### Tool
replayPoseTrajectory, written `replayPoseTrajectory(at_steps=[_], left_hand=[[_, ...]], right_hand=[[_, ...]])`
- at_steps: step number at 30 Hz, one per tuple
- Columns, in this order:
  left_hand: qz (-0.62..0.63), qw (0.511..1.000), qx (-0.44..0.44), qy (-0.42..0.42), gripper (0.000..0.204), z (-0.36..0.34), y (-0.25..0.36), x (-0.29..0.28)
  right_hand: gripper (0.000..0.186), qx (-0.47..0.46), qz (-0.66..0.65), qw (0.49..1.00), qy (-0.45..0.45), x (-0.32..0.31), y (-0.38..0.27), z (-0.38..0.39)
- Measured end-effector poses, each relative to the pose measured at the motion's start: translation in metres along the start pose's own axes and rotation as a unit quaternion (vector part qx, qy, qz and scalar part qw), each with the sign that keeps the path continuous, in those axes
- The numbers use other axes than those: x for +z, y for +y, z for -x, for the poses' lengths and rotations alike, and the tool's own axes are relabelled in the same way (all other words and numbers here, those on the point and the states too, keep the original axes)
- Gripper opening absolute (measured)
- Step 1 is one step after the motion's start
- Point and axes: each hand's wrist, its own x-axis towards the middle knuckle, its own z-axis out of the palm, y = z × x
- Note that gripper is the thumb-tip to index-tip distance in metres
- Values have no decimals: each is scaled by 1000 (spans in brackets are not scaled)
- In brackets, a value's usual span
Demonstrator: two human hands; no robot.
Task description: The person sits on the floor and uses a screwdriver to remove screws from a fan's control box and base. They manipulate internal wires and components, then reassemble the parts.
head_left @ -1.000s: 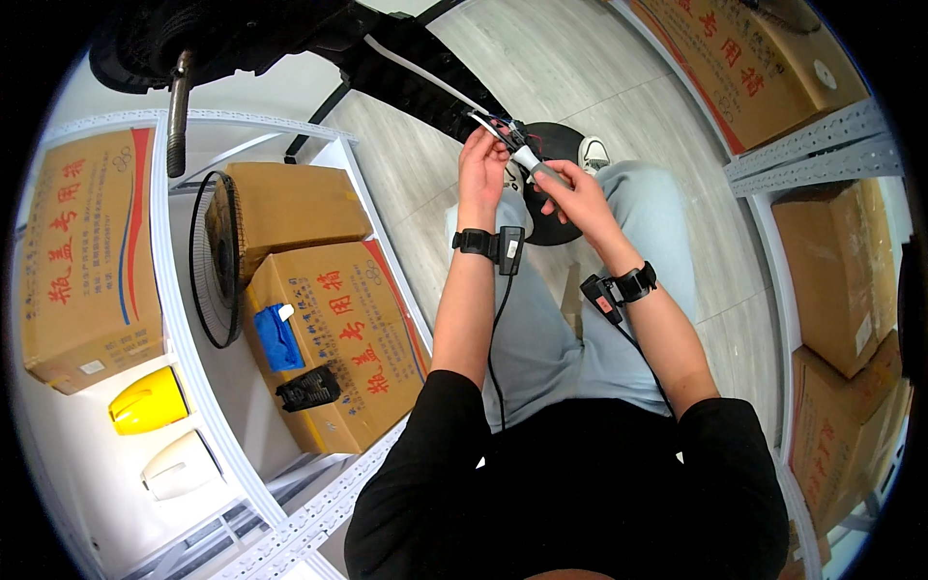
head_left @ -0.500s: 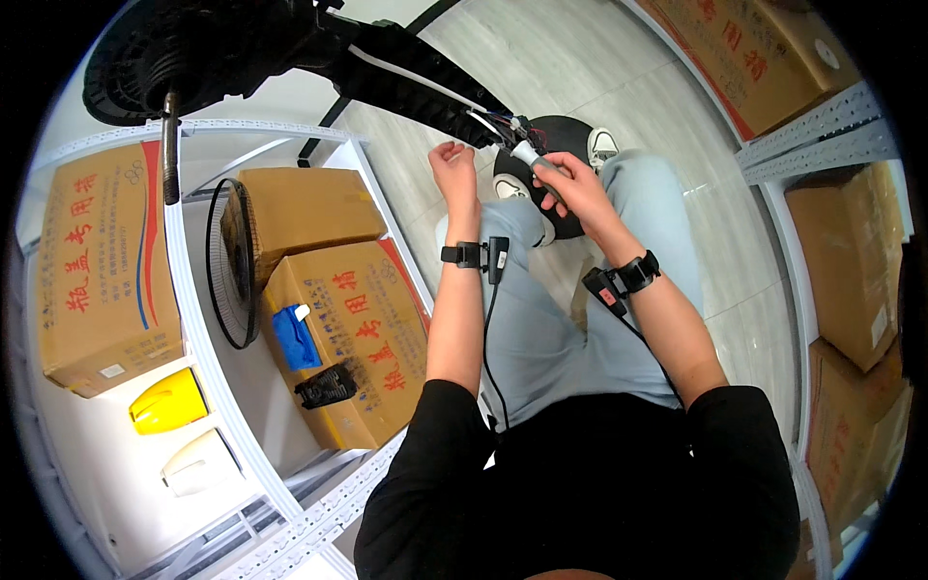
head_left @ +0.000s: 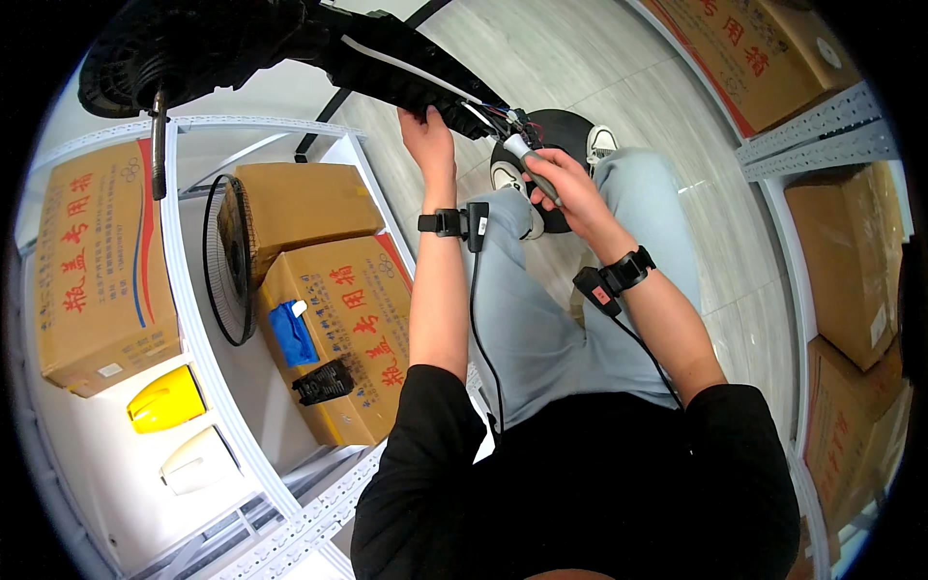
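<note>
A long black housing with a white cable slants across the top, joined to a bulky black assembly with a threaded metal rod. Exposed wires bunch at its lower end. My left hand has its curled fingers on the housing's lower edge, the fingertips partly hidden. My right hand grips a screwdriver-like tool with a grey-and-white handle, its far end among the wires. Both wrists carry black strapped devices with cables.
Left shelving holds cardboard boxes, a round wire fan guard, a blue item and yellow and white plastic shells. Boxes fill right shelving. My knees and shoes surround a dark round base on tiled floor.
My left hand has left the wire end and moved up-left along the housing to its lower edge. My right hand still holds the tool at the wires.
</note>
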Motion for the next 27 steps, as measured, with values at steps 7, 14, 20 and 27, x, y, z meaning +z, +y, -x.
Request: replayPoseTrajectory(at_steps=[7,14,20,27], left_hand=[[14,998,-46,-47,44,-18,0,-7],[46,994,-70,-70,43,-9,1,-11],[37,986,-127,-106,66,24,-14,-32],[57,955,-261,-130,68,64,19,-77]], right_hand=[[38,-15,-3,1000,16,27,19,-7],[41,-14,-36,999,-12,33,20,-3],[46,-50,107,993,27,40,25,-7],[43,-31,29,999,-11,32,15,-8]])
